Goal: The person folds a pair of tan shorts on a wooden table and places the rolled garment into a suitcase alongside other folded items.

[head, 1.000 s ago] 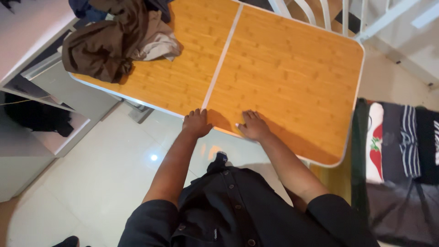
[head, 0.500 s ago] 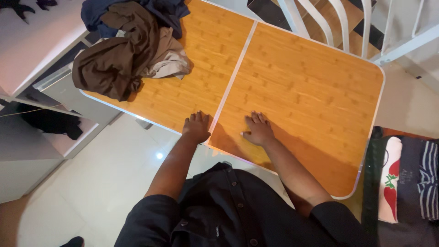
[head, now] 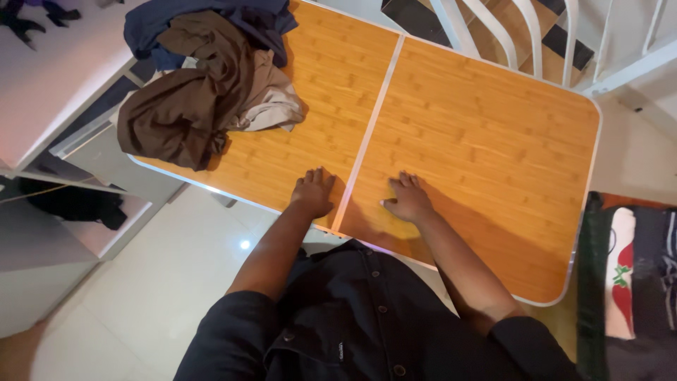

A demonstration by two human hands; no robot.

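Both hands have slid a little further onto the folding table point(head: 479, 141) since the earlier frames, and the view has drifted so that more of the clothes heap shows. At far left a white shelf unit point(head: 49, 92) stands just beside the table's left edge, with dark cloth point(head: 77, 203) lying on a lower shelf. On the table's left half, near its far corner, lies the pile of brown, grey and blue clothes point(head: 204, 77), well apart from the hands. The left hand point(head: 314, 192) lies flat, fingers spread, palm down near the front edge, just left of the pale centre seam point(head: 374, 120). The right hand point(head: 407, 200) lies flat just right of the seam, fingers spread, holding nothing. The right half of the tabletop lies bare out to its rounded corners. Beyond the far edge rise white rails point(head: 522, 35). At far right folded striped and printed fabrics point(head: 635, 275) lie beside the table's corner.
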